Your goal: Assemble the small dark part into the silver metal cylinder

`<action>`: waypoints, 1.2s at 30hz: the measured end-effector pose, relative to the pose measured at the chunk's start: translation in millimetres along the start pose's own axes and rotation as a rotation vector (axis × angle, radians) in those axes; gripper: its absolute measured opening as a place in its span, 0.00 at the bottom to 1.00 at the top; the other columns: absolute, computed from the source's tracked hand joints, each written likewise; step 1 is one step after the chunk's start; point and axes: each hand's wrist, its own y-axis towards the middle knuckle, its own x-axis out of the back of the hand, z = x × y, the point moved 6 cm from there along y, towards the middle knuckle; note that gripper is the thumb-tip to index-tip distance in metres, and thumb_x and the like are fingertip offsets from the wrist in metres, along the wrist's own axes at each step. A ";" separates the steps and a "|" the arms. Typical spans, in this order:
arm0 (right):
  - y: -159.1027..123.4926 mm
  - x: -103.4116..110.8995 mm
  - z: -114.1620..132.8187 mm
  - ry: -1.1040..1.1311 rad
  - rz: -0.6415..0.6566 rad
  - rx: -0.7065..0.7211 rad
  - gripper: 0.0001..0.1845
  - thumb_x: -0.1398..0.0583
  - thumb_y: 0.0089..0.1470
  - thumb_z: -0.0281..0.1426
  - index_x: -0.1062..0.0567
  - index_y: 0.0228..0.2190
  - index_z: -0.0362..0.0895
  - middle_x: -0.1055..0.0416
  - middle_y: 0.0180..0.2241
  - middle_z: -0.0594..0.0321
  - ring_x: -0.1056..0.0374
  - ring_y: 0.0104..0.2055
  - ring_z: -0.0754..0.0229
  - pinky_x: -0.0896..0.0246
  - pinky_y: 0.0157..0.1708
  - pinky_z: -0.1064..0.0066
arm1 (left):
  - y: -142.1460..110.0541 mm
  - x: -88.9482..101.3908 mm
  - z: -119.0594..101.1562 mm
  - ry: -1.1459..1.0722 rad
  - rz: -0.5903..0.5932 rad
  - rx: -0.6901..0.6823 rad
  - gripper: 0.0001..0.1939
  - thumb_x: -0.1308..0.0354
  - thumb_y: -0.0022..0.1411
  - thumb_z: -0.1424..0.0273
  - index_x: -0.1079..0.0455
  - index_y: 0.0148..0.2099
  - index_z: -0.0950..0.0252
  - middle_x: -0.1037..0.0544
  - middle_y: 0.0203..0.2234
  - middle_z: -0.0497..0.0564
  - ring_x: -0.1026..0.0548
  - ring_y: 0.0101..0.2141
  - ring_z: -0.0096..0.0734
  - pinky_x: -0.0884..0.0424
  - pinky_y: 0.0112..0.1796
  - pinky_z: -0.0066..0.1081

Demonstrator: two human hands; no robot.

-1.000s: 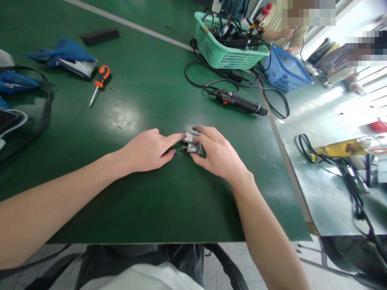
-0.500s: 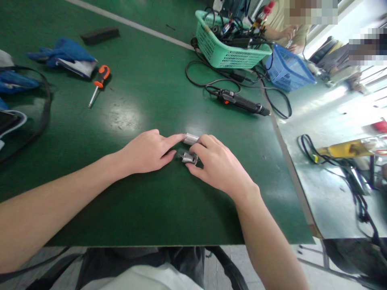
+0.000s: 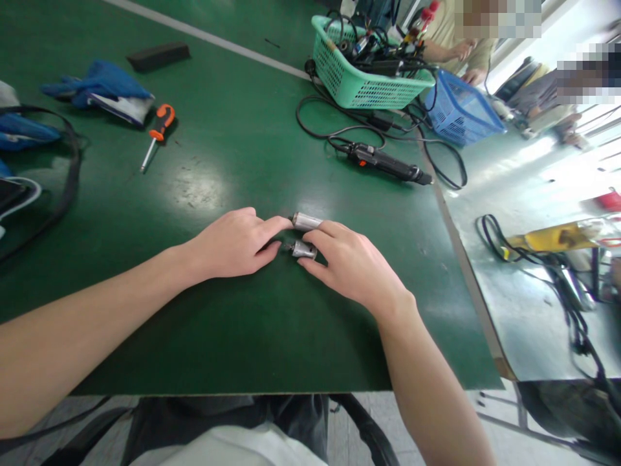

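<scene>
Two small silver metal cylinders lie side by side on the green table mat [image 3: 242,343]. The farther silver cylinder [image 3: 306,222] is smooth, and its right end is hidden by my right fingers. The nearer one, a shorter silver cylinder [image 3: 303,250], has a dark opening and a thin tip pointing left. My right hand [image 3: 356,265] has its thumb and index finger around this shorter cylinder. My left hand [image 3: 237,243] lies with index finger and thumb apart, the index fingertip against the left end of the farther cylinder. The left palm side is hidden.
A black electric screwdriver [image 3: 388,163] with a coiled cable lies ahead, before a green basket [image 3: 373,90] and a blue basket [image 3: 463,120]. To the left are an orange-black screwdriver [image 3: 160,126], blue gloves [image 3: 107,90] and a dark block [image 3: 159,56]. Another person sits beyond the baskets.
The farther cylinder has shifted slightly left. My right thumb and index finger have moved a little, showing more of the shorter cylinder. My left hand has hardly moved.
</scene>
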 end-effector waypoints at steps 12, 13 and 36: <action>0.1 0.3 -1.2 0.016 -0.015 -0.020 0.11 0.40 0.66 0.35 0.24 0.46 0.44 0.27 0.48 0.52 0.29 0.50 0.48 0.31 0.47 0.59 | -0.6 -1.3 -0.1 -0.036 -0.041 -0.068 0.12 0.49 0.71 0.67 0.25 0.46 0.65 0.20 0.28 0.49 0.26 0.27 0.35 0.36 0.34 0.36; 0.2 0.1 -1.0 0.014 -0.011 -0.018 0.11 0.40 0.66 0.35 0.24 0.46 0.43 0.27 0.48 0.53 0.28 0.49 0.48 0.31 0.46 0.59 | -0.4 -1.3 -0.4 -0.033 -0.040 -0.070 0.12 0.49 0.71 0.67 0.25 0.46 0.65 0.20 0.28 0.49 0.26 0.27 0.35 0.36 0.34 0.36; 0.2 0.5 -1.7 0.092 -0.005 -0.033 0.12 0.41 0.68 0.36 0.24 0.48 0.44 0.26 0.52 0.50 0.28 0.54 0.47 0.31 0.52 0.57 | 1.0 -1.9 -0.3 -0.040 0.004 -0.053 0.13 0.50 0.71 0.67 0.25 0.45 0.64 0.19 0.29 0.50 0.25 0.28 0.35 0.35 0.34 0.36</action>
